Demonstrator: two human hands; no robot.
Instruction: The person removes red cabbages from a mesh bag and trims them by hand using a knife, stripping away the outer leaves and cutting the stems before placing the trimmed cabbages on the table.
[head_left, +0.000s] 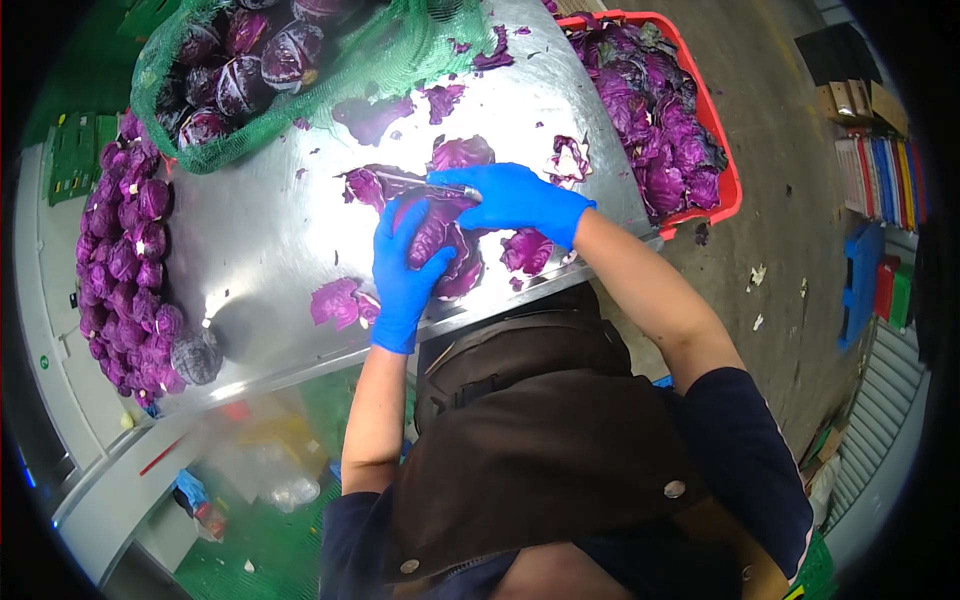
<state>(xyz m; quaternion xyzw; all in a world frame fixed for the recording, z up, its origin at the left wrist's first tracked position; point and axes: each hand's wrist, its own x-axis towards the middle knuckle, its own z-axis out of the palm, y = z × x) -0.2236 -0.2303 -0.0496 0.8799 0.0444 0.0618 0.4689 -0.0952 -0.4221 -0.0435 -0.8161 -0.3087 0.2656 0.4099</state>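
Observation:
My left hand (409, 266), in a blue glove, holds a head of red cabbage (429, 236) with fingers and thumb spread around it, low over the steel table. My right hand (506, 196), gloved too, grips a knife (420, 181) whose blade points left across the top of the cabbage. Loose purple leaves lie around both hands: one beyond them (463, 152), one at the lower left (336, 302), another below my right wrist (527, 251). A pale, cut cabbage piece (568, 161) rests to the right. My right glove hides part of the knife handle.
A green mesh sack (217, 154) of untrimmed red cabbages lies at the table's (247, 247) upper left. Many purple heads (124, 259) are piled along the left end, with a dull, dark head (196, 356) beside them. A red crate (724, 180) full of leaves stands right of the table.

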